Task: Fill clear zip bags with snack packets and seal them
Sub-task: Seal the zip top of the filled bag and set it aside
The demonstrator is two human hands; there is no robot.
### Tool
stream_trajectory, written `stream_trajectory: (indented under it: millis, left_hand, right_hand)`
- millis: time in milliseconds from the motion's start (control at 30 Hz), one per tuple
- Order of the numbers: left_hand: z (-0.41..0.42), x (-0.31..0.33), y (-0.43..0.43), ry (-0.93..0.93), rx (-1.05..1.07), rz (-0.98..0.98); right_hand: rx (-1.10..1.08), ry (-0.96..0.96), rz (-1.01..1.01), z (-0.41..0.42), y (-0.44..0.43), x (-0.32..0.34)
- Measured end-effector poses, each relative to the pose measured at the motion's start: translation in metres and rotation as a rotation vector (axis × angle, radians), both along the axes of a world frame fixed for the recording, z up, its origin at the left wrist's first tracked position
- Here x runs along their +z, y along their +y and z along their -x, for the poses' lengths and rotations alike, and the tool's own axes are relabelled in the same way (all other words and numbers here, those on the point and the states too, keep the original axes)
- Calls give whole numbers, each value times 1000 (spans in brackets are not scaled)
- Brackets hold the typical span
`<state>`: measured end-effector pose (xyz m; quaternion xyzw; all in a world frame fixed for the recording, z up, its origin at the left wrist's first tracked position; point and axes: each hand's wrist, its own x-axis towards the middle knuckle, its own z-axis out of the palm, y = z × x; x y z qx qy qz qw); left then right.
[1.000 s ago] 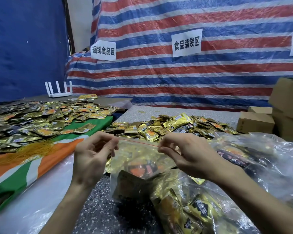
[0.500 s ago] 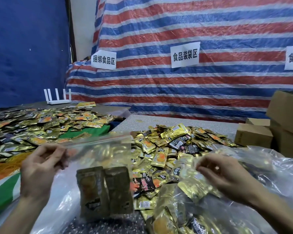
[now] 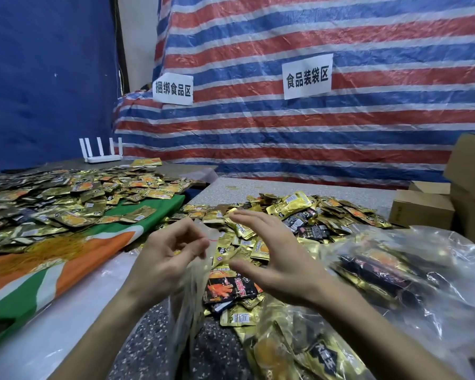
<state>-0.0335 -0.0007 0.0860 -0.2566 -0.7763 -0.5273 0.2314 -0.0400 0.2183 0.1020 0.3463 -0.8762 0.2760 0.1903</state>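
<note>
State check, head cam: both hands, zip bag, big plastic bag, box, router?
left hand: fingers curled, pinching the zip bag's top
right hand: open, fingers spread, holding nothing
zip bag: hanging from the left hand, blurred; seal unclear
big plastic bag: crumpled, packets inside
cardboard box: closed
router: antennas upright

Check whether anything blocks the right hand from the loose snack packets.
Nothing visible does. The right hand is open over the packet pile. The clear zip bag hangs from the left hand, off to its left side.
</note>
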Motion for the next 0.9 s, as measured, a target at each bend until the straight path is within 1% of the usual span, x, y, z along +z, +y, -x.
stream_trajectory:
  millis: [100,233,400,533,633,800,900]
  left_hand:
    - [-8,13,4,41,-54,108]
    - [-20,33,3,39,-95,168]
    - [-23,56,1,37,-113,155]
    - [-26,61,0,70,-56,91]
    - [-28,61,0,87,10,89]
    - [-32,51,2,3,37,87]
    - [-34,45,1,9,72,122]
  right_hand:
    - [139,-38,51,1,-7,17]
    - [259,-104,83,-2,-9,31]
    - [229,-63,122,-2,-9,44]
    - [243,-44,192,-5,-12,55]
    - [221,-76,170,-4,-13,61]
    - [162,-130,110,-5,-18,53]
    - [117,-130,87,-8,-21,48]
